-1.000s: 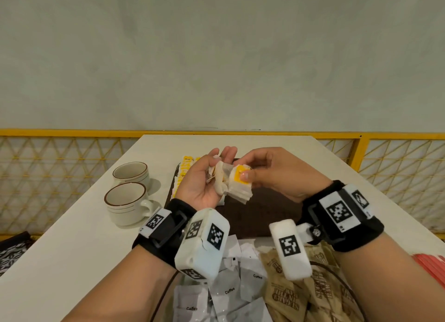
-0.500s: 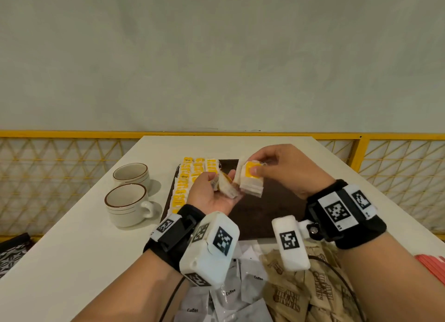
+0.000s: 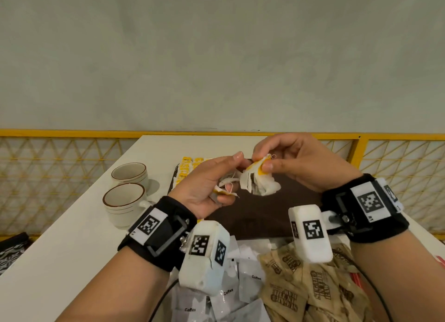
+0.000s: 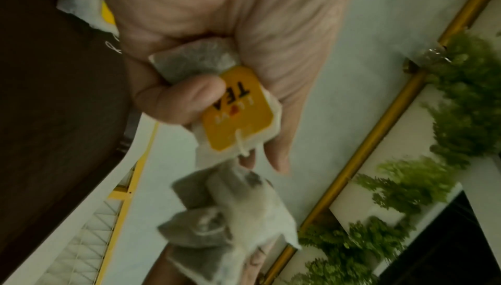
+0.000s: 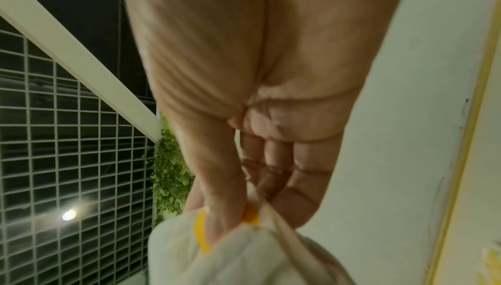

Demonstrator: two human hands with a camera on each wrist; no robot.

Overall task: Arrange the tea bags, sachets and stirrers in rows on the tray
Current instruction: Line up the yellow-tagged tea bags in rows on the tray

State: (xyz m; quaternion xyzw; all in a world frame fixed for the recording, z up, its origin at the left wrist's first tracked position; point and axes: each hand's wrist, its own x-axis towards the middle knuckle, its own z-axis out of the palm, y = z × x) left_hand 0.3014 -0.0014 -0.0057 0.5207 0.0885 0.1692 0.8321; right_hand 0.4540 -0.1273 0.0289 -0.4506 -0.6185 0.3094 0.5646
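A single tea bag (image 4: 216, 88) is pinched in the left hand (image 3: 207, 184); a clump of tea bags (image 3: 258, 182) is pinched by the right hand (image 3: 298, 165), above the tray (image 3: 277, 213). Strings are best eased apart gently, not yanked.

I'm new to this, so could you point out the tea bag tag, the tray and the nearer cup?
yellow tea tag (image 4: 238, 107), left wrist view, on its printed face.
tray (image 3: 277, 208), head view, on bare dark surface.
nearer cup (image 3: 120, 209), head view, on its outer wall.
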